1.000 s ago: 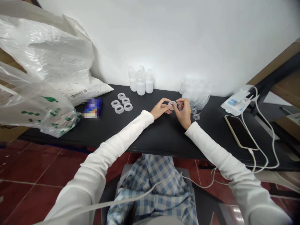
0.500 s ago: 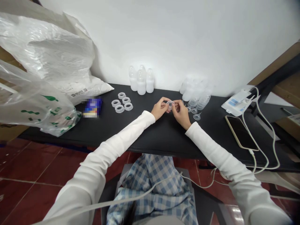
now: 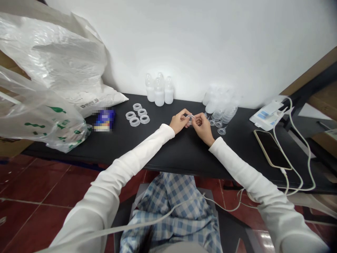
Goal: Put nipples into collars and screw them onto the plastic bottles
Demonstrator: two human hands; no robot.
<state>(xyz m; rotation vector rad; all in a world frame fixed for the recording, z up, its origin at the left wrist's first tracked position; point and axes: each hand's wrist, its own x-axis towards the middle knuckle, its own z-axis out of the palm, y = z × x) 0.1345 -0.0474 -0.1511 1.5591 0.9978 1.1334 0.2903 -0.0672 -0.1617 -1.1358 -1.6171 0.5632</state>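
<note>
Translucent round plastic ring [image 3: 190, 117], seen nearly edge-on, held above the matte black tabletop [image 3: 147, 151], pinched midway between the closed fingers of the bare left hand [image 3: 179, 121] and bare right hand [image 3: 202, 128], neither hand nearer

My two arms come up into the view, my left arm [image 3: 116, 177] from about 7 o'clock and my right arm [image 3: 252, 172] from about 5 o'clock, both in long white sleeves [image 3: 142, 151] that end at the wrists. They angle inward and bring the hands close together near the middle of the view. My left hand [image 3: 180, 123] is on the 9 o'clock side, my right hand [image 3: 202, 127] on the 3 o'clock side, facing each other, with the fingertips [image 3: 184, 112] curled in and pinching just beside each other.
</note>
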